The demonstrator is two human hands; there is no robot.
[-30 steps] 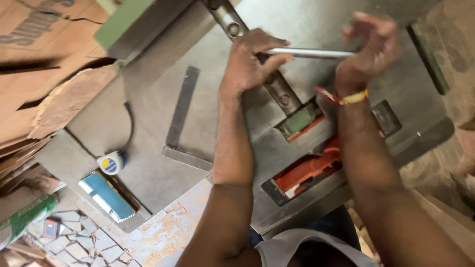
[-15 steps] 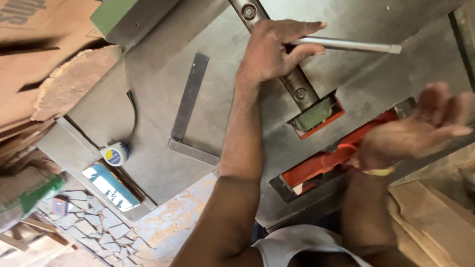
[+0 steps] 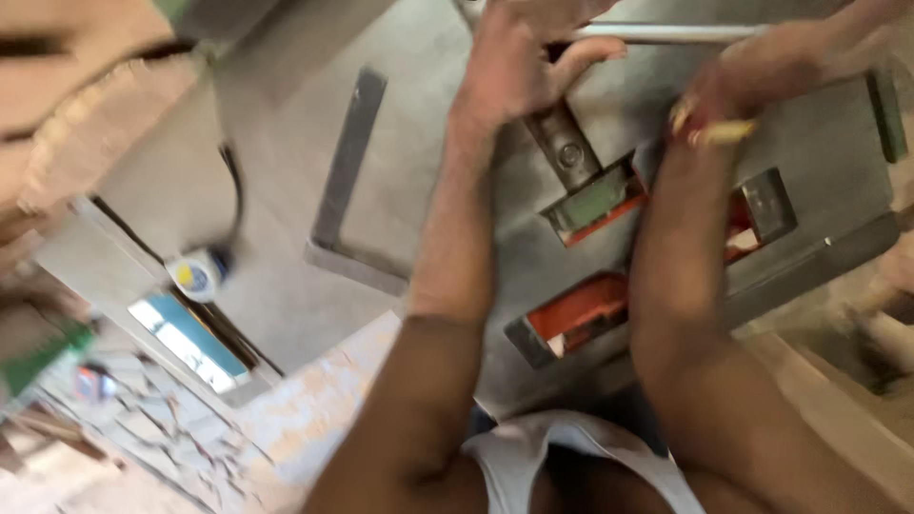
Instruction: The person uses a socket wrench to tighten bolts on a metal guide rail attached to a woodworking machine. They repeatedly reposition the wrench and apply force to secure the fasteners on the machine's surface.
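left hand (image 3: 519, 67) curled, right hand (image 3: 781, 62) clenched — arms outstretched

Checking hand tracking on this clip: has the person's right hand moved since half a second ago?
Yes. The right hand has come up from beside the red-lined slot to the metal rod.

Grey metal machine table (image 3: 286, 286), dusty, w/ red-lined slots (image 3: 581, 309) cut in its top. Flat on it: steel L-square (image 3: 345, 181) left of centre, round tape measure (image 3: 198, 273) near left edge w/ black cord (image 3: 231, 186) curling up from it. Frame blurred, finer detail unclear.
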